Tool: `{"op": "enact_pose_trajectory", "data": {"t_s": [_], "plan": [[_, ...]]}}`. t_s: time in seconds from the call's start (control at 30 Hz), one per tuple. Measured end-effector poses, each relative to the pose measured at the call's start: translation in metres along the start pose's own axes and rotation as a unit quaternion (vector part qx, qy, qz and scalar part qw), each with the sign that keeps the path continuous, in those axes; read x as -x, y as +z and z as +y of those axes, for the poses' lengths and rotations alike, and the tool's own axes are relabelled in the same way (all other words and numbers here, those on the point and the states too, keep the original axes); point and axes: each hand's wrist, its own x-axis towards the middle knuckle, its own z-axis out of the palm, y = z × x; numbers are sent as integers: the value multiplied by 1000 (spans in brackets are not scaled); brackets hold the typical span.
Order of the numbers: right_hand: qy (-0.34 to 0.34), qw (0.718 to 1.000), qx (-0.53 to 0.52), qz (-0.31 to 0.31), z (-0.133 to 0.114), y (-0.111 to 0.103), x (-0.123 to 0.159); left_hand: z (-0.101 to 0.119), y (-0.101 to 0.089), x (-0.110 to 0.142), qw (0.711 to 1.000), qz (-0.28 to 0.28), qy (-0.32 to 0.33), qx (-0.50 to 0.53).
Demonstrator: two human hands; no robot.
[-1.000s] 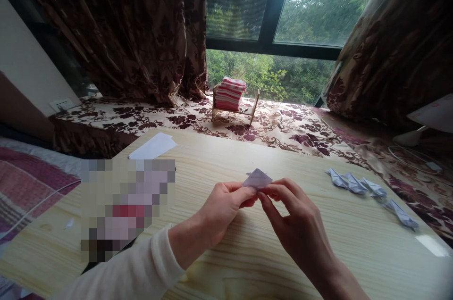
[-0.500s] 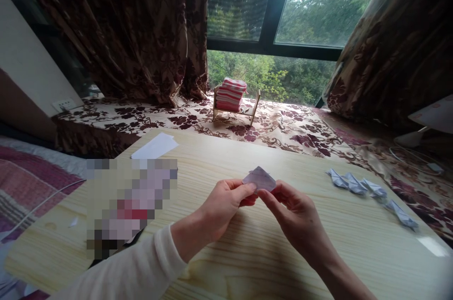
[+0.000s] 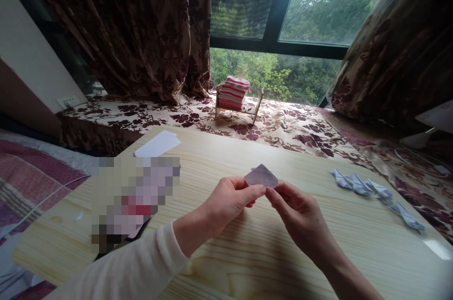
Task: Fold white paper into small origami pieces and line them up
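A small folded piece of paper (image 3: 262, 176), pale and diamond-shaped, is held above the wooden table (image 3: 212, 158). My left hand (image 3: 238, 197) grips its lower left side, with the thumb pressed on the near face. At the lower right edge, my right hand (image 3: 295, 205) pinches it between thumb and fingers. The two thumbs almost meet at the bottom of the paper. Fingers behind the sheet are partly hidden. Several folded paper pieces (image 3: 361, 184) lie in a slanting row on the right of the table.
White paper strips (image 3: 157, 144) lie at the table's far left. Nearer stands a pixelated, phone-like object (image 3: 141, 210), beside a small paper scrap (image 3: 78, 216). On the flowered window ledge a little wooden rack (image 3: 255, 110) bears folded pink-striped cloths (image 3: 233, 93). A lamp (image 3: 435, 120) is at right.
My left thumb has slid right along the lower edge of the paper, closer to the right thumb. Both hands still hold it. The whole view has shifted slightly.
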Motion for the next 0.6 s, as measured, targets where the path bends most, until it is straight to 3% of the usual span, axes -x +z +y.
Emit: {"op": "enact_pose_trajectory", "data": {"t_s": [0.37,0.6], "plan": [[-13,999,34,-13,3,0,2,0,3,2,998,37,5,-40],[-63,993,103,14,-1,1,3,0,4,2,999,44,-19,-12]]}}
